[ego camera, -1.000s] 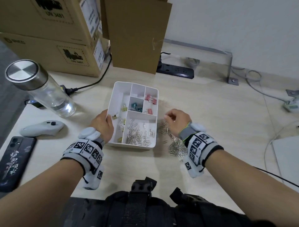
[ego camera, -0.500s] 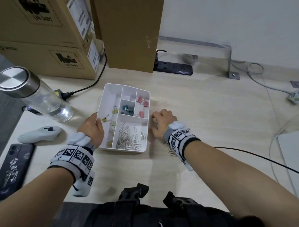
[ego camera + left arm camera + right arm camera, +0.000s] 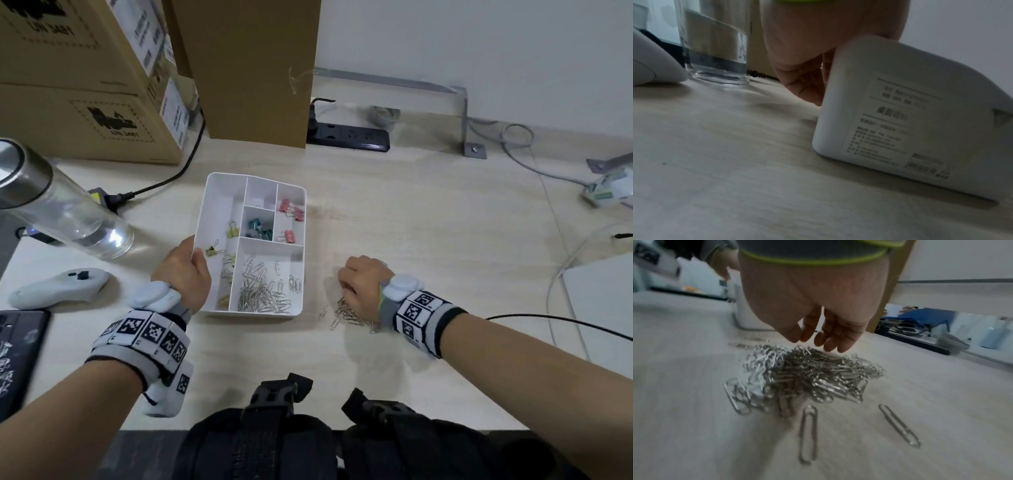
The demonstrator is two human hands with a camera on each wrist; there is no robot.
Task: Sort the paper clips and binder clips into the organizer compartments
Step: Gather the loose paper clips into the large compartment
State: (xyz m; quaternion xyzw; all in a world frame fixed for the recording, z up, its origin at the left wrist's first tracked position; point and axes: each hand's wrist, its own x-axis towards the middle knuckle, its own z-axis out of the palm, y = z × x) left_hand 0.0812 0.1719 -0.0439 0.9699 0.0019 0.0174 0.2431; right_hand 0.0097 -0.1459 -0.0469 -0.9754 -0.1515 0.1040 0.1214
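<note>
Now that the right hand (image 3: 363, 286) has dropped back onto the paper clip heap (image 3: 805, 376) beside the tray (image 3: 219, 180), fingers loosely curled, nothing pinched yet — another scoop looks due. Left hand (image 3: 185, 274) grips the tray's near-left wall — tilted up.

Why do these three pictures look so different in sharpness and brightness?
Head view: bright and mostly sharp, its wide lens bowing the edges, with glare on the glass bottle. Left wrist view: dim and soft; the label under the tilted organizer is too blurred to read. Right wrist view: the paper clip pile is fairly crisp beneath the right hand, while the background smears.
</note>
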